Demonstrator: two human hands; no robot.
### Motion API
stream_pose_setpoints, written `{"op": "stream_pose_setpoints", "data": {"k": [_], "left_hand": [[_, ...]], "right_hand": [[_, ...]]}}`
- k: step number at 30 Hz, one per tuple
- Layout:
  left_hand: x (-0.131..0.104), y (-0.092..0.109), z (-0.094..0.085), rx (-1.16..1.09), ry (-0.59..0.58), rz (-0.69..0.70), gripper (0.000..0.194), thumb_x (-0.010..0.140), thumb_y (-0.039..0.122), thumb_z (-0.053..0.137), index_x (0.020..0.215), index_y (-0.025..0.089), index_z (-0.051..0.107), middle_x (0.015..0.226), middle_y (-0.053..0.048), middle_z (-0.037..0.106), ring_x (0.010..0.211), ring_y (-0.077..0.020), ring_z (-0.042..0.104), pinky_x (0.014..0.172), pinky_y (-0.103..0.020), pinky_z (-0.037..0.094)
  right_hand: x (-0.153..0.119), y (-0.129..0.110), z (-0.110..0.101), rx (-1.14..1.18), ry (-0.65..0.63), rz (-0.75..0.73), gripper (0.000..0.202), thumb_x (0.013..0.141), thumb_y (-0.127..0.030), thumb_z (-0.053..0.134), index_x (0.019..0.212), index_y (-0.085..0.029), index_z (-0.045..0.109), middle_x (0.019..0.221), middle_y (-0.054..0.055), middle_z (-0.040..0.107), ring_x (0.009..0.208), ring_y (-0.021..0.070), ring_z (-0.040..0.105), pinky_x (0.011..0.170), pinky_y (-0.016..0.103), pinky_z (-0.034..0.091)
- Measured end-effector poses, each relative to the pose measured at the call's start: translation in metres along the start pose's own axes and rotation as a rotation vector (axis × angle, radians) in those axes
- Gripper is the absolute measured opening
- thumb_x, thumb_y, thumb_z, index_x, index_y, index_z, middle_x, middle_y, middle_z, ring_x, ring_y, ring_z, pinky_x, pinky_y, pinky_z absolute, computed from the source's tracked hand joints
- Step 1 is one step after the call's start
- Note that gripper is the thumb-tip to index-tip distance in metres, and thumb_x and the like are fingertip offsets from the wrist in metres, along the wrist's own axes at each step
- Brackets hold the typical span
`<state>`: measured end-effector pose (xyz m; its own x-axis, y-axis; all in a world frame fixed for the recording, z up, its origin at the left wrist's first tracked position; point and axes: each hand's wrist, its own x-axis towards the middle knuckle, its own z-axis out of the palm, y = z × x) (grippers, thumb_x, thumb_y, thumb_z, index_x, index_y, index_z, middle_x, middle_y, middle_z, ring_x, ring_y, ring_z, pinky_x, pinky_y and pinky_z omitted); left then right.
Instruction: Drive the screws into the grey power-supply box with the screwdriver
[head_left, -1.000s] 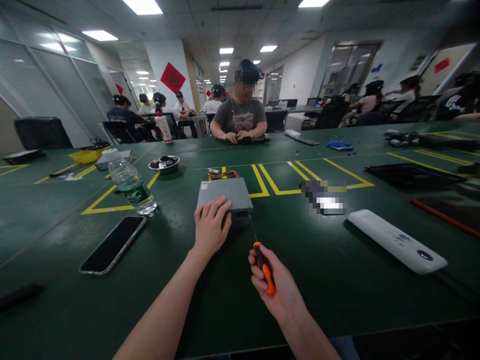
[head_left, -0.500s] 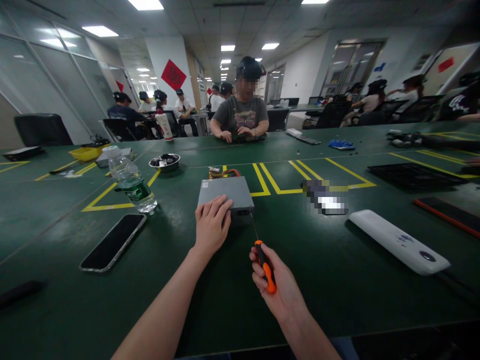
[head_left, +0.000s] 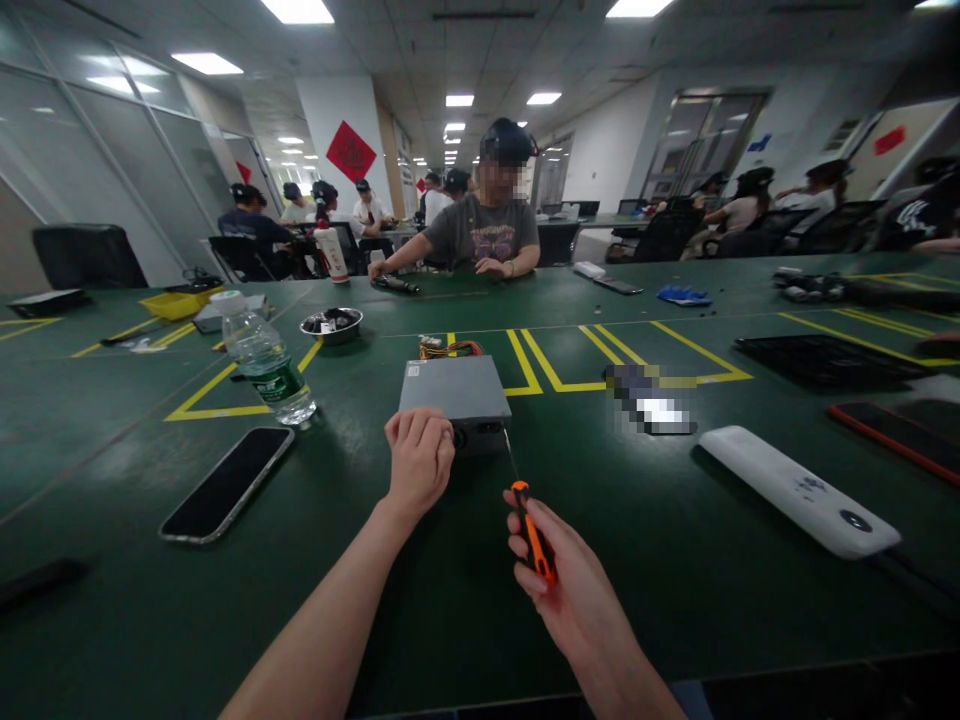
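Note:
A grey metal computer power supply [head_left: 457,385] lies on the green table in front of me, its bundle of coloured wires [head_left: 450,347] at the far side. My left hand [head_left: 418,455] is closed at its front left edge, fingers curled against the box; the fingertips are hidden. In my right hand [head_left: 562,575] is an orange and black screwdriver [head_left: 534,535], gripped by the handle. Its thin shaft points up and away, with the tip at the front right corner of the power supply, beside the socket. Whether the tip sits in a screw I cannot tell.
Left of the power supply are a phone [head_left: 229,485], a water bottle [head_left: 270,370] and a metal bowl [head_left: 331,326] of small parts. To the right lie a blurred-out phone [head_left: 660,412] and a white device [head_left: 795,490]. A person [head_left: 491,225] sits across the table [head_left: 450,640].
My left hand has slid from the top of the power supply to its front edge, its fingers now curled. The screwdriver has barely moved. The person opposite has reached out sideways to a dark object.

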<state>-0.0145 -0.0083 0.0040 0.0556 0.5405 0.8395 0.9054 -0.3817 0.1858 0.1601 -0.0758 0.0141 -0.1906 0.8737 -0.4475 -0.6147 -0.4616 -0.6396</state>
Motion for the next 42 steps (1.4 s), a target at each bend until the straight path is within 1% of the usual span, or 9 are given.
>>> {"op": "stream_pose_setpoints", "data": {"k": [4, 7, 12, 17, 21, 27, 31, 38, 42], "left_hand": [[-0.001, -0.003, 0.001, 0.072, 0.03, -0.018, 0.017, 0.084, 0.016, 0.037, 0.072, 0.02, 0.047, 0.076, -0.004, 0.055, 0.077, -0.0188, 0.045, 0.076, -0.036, 0.033], [-0.003, -0.004, -0.001, 0.115, 0.034, -0.035, 0.019, 0.086, 0.019, 0.037, 0.07, 0.021, 0.047, 0.072, -0.003, 0.054, 0.075, -0.0188, 0.046, 0.075, -0.036, 0.034], [-0.003, -0.001, 0.0, 0.066, 0.02, -0.049, 0.016, 0.088, 0.02, 0.04, 0.085, 0.022, 0.055, 0.095, -0.005, 0.061, 0.093, -0.0189, 0.053, 0.082, -0.036, 0.037], [0.0, 0.003, 0.005, 0.055, -0.121, -0.008, 0.038, 0.088, 0.019, 0.04, 0.126, 0.022, 0.041, 0.131, -0.008, 0.048, 0.124, -0.0203, 0.04, 0.1, -0.041, 0.029], [0.001, 0.005, 0.005, 0.086, -0.201, -0.003, 0.038, 0.087, 0.021, 0.042, 0.125, 0.023, 0.043, 0.13, -0.006, 0.051, 0.123, -0.0205, 0.042, 0.103, -0.042, 0.026], [0.0, 0.005, 0.007, 0.101, -0.2, -0.039, 0.034, 0.085, 0.021, 0.047, 0.118, 0.024, 0.05, 0.125, -0.005, 0.055, 0.119, -0.0213, 0.046, 0.099, -0.041, 0.028], [0.0, 0.006, 0.009, 0.102, -0.202, -0.044, 0.034, 0.083, 0.022, 0.048, 0.117, 0.024, 0.05, 0.124, -0.005, 0.055, 0.118, -0.0219, 0.046, 0.098, -0.041, 0.028], [0.0, 0.006, 0.009, 0.098, -0.208, -0.055, 0.035, 0.082, 0.02, 0.048, 0.117, 0.024, 0.05, 0.124, -0.004, 0.055, 0.118, -0.0222, 0.046, 0.098, -0.042, 0.027], [0.0, 0.006, 0.009, 0.095, -0.205, -0.058, 0.034, 0.082, 0.018, 0.047, 0.116, 0.025, 0.05, 0.124, -0.003, 0.056, 0.117, -0.0217, 0.046, 0.097, -0.042, 0.028]], "right_hand": [[-0.007, -0.001, 0.0, -0.191, -0.01, -0.137, 0.045, 0.063, -0.025, 0.071, 0.104, -0.017, 0.056, 0.091, 0.004, 0.058, 0.062, 0.0091, 0.051, 0.04, 0.015, 0.035], [-0.011, 0.001, -0.009, -0.445, -0.06, -0.307, 0.068, 0.062, -0.016, 0.066, 0.124, -0.024, 0.041, 0.124, 0.007, 0.047, 0.089, 0.016, 0.058, 0.068, 0.024, 0.05], [-0.013, 0.001, -0.024, -0.878, -0.051, -0.596, 0.051, 0.08, -0.024, 0.051, 0.129, -0.022, 0.035, 0.124, 0.01, 0.049, 0.108, 0.0221, 0.055, 0.09, 0.039, 0.046], [-0.012, -0.001, -0.027, -1.251, 0.047, -0.853, 0.036, 0.089, -0.03, 0.04, 0.124, -0.02, 0.042, 0.114, 0.012, 0.057, 0.098, 0.0246, 0.061, 0.08, 0.04, 0.052], [-0.006, -0.003, -0.029, -1.391, 0.113, -0.907, 0.029, 0.091, -0.034, 0.037, 0.113, -0.019, 0.046, 0.099, 0.011, 0.062, 0.081, 0.0234, 0.065, 0.066, 0.036, 0.054], [0.002, 0.003, -0.03, -1.438, 0.153, -1.121, 0.026, 0.09, -0.035, 0.038, 0.107, -0.017, 0.047, 0.101, 0.014, 0.053, 0.081, 0.0227, 0.063, 0.059, 0.032, 0.054], [0.0, 0.002, -0.032, -1.487, 0.171, -1.118, 0.027, 0.092, -0.034, 0.036, 0.108, -0.016, 0.049, 0.092, 0.012, 0.056, 0.073, 0.0207, 0.064, 0.053, 0.029, 0.052], [0.004, -0.001, -0.033, -1.431, 0.195, -0.878, 0.03, 0.091, -0.041, 0.038, 0.108, -0.018, 0.045, 0.089, 0.009, 0.062, 0.077, 0.0238, 0.065, 0.063, 0.035, 0.053], [0.004, 0.009, -0.025, -1.424, 0.21, -1.041, 0.031, 0.089, -0.042, 0.041, 0.104, -0.015, 0.043, 0.099, 0.015, 0.052, 0.083, 0.0242, 0.063, 0.06, 0.033, 0.055]]}}
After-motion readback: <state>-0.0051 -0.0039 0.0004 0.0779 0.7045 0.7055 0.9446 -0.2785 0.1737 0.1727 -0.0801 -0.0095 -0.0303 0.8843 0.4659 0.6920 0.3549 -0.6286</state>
